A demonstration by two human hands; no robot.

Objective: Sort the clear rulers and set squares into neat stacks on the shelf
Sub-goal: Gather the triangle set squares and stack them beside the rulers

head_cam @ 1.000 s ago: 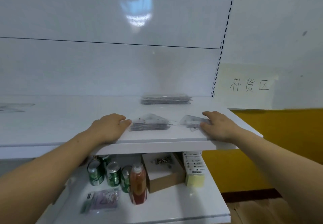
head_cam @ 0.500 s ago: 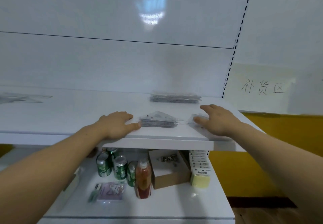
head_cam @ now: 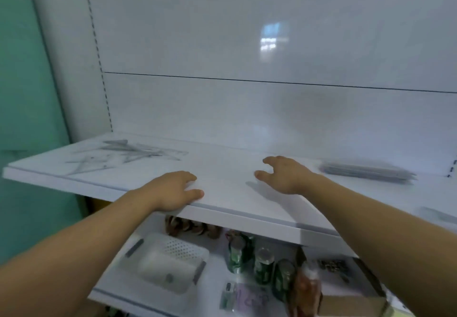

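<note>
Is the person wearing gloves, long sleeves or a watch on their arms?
No. The left hand and right hand have no gloves, and I see no rings. The left forearm and right forearm are uncovered too, with no sleeve, watch or bracelet in view.

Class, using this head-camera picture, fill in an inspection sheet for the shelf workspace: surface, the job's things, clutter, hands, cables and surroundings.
Surface: white upper shelf, bare between the hands.
Job's things: loose clear rulers and set squares scattered at the shelf's left; neat stack at the back right.
Clutter: lower shelf holds a white basket, green cans, a bottle and a cardboard box.
Hands: left hand rests on the shelf's front edge, holding nothing; right hand is over the shelf, fingers loosely curled, holding nothing.
Cables: nothing seen.
Surroundings: white back panel; green wall at left.
</note>
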